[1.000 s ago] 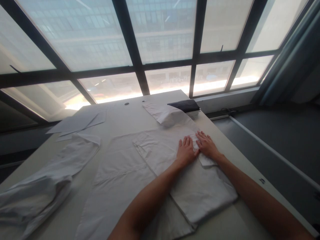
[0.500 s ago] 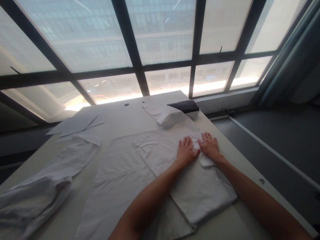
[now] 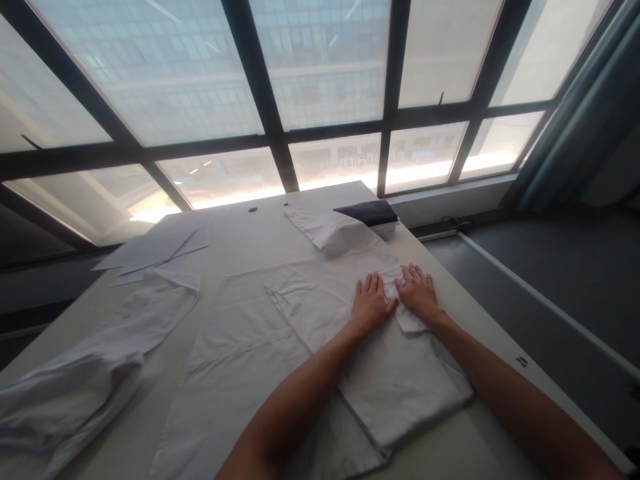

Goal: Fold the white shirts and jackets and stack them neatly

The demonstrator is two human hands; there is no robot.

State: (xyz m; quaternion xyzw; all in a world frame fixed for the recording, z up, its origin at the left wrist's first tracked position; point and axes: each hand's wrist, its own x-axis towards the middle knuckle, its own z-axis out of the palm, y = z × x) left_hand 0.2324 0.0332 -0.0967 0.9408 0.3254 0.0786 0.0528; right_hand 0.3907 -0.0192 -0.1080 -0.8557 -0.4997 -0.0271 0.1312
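A white garment (image 3: 240, 373), which looks like a shirt, lies spread over the table with its right part folded inward. My left hand (image 3: 371, 301) rests flat on the folded layer, fingers stretched forward. Just to its right, my right hand (image 3: 418, 292) presses flat on a narrow folded strip of the same cloth, probably a sleeve (image 3: 413, 323). Both hands have their fingers extended, and the thumbs almost meet. One sleeve-like piece (image 3: 333, 233) stretches away toward the window. What lies beneath the palms is hidden.
Another crumpled white cloth (image 3: 100, 373) lies at the left, beside white paper sheets (image 3: 155, 250). A dark folded item (image 3: 367, 212) sits on a stack at the back right. Windows (image 3: 335, 67) rise behind the table (image 3: 260, 233); a small dark object (image 3: 521, 362) is near its right edge.
Almost nothing differs. Both hands stay pressed on the cloth, with my left hand a touch further left.
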